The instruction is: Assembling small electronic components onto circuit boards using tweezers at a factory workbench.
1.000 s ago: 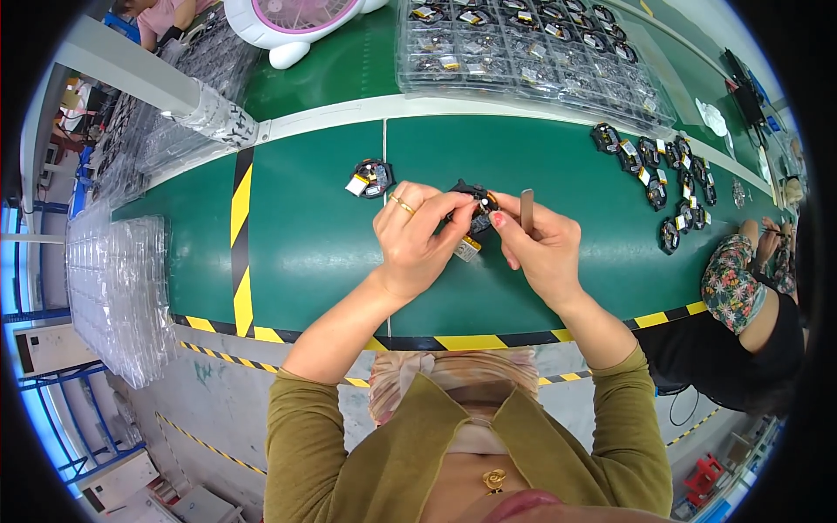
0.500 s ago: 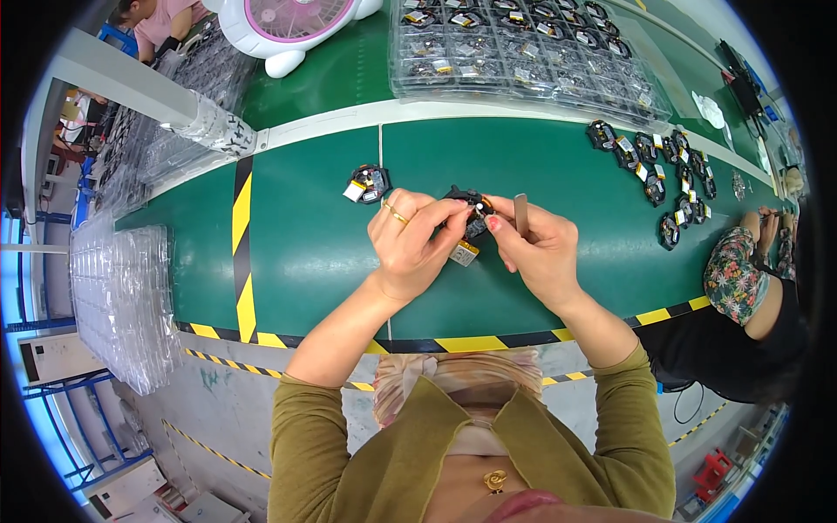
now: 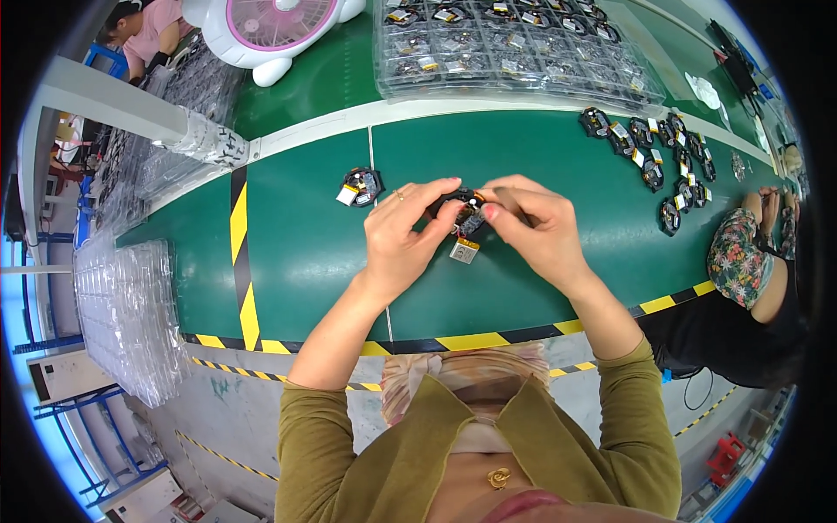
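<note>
My left hand (image 3: 403, 231) grips a round black electronic module (image 3: 469, 223) by its left side, thumb and fingers closed on the rim. From the module's near edge a small silver battery (image 3: 464, 251) with a yellow end hangs by thin wires. My right hand (image 3: 542, 228) is closed at the module's right side, its fingertips touching the inside. A slim, flat metal tool, apparently tweezers (image 3: 514, 206), lies in the right hand's grip; its tip is hidden by the fingers. Left of my hands, a similar module (image 3: 360, 186) rests on the green table with its battery on top.
Several more modules (image 3: 652, 174) lie grouped at the right. Beyond the white rail (image 3: 331, 127) stand a clear compartment tray (image 3: 514, 87) full of modules and a white-and-pink fan (image 3: 277, 26). Stacked clear trays (image 3: 131, 314) are at the left. Co-workers sit at far left and right.
My left fingers have straightened along the module's far rim, and the module has turned slightly. The tool in my right hand has tipped from upright to a slant. The view has shifted a little.
</note>
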Tool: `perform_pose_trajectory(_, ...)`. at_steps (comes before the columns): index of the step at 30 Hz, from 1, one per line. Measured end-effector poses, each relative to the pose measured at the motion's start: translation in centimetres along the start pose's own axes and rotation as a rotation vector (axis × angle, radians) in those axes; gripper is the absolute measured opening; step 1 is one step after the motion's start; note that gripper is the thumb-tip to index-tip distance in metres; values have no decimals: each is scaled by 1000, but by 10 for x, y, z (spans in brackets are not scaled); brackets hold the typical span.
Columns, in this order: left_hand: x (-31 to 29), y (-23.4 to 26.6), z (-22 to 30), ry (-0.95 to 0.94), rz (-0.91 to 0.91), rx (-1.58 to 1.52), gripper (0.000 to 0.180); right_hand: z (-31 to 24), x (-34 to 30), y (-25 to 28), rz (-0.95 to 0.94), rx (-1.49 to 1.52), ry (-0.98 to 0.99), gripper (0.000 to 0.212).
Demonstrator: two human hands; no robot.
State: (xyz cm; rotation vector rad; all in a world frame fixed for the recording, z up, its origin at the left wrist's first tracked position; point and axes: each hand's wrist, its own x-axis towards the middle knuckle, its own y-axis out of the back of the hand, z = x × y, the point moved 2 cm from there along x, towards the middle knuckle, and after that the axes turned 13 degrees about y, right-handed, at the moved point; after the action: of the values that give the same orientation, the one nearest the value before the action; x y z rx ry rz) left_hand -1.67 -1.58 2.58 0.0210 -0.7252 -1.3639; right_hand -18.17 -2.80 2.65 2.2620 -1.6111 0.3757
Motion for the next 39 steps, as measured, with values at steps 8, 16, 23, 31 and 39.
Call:
perform_pose_trajectory(8, -7, -6, 0, -30, 83, -134, 24, -3, -2, -2, -3, 16, 107, 22)
perform_pose_trajectory(16, 0, -4, 1, -138, 162, 28, 29, 6, -5, -5, 36, 4, 116, 23)
perform_pose_trajectory(23, 3, -3, -5, 142, -54, 5, 31, 9, 12, 21, 108, -149, -79, 20)
perform_pose_trajectory(31, 13, 58, -44, 554, -83, 921, 29, 4, 15, 78, 229, -1012, 33, 22)
perform_pose_trajectory(39, 8, 23, -19, 594, -360, -126, 22, -14, 19, -9, -146, -402, 110, 27)
